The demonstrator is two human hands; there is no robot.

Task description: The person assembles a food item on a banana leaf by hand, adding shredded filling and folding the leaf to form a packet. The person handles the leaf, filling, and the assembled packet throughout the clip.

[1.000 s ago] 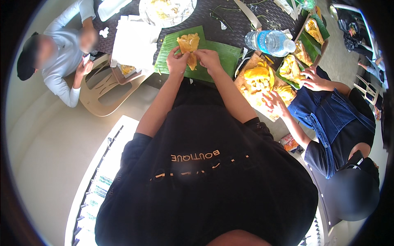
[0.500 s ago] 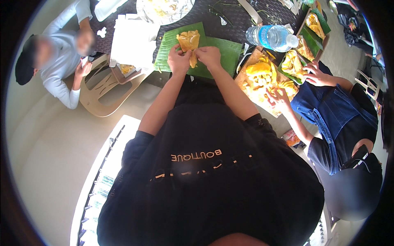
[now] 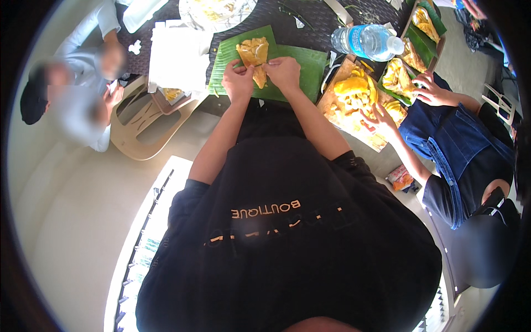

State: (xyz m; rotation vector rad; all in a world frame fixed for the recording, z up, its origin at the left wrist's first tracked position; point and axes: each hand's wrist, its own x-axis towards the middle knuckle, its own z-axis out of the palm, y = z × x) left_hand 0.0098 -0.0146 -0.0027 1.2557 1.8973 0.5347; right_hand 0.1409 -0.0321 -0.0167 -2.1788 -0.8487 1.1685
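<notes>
A golden-brown, crepe-like wrap [image 3: 253, 51] with pale and yellow pieces on it lies on overlapping green banana leaves [image 3: 307, 66] before me. My left hand [image 3: 238, 81] pinches its left edge near the narrow part. From the other side, my right hand [image 3: 284, 72] grips the right edge, thumb and fingertips together. Between the two hands the lower part of the wrap narrows and points toward me. My fingertips partly cover the places where they hold it.
To my right, another person's hands [image 3: 379, 118] work at a wooden board [image 3: 333, 102] heaped with sliced mango [image 3: 354, 91]. A water bottle [image 3: 366, 42] lies beside several filled wraps on leaves. White boxes [image 3: 178, 55] and a plate [image 3: 221, 25] stand left; someone sits beyond a beige chair [image 3: 145, 143].
The wrap's upper part sits slightly lower and my hands have shifted a little, still pinching its edges. The right-hand person's near hand has moved slightly over the mango.
</notes>
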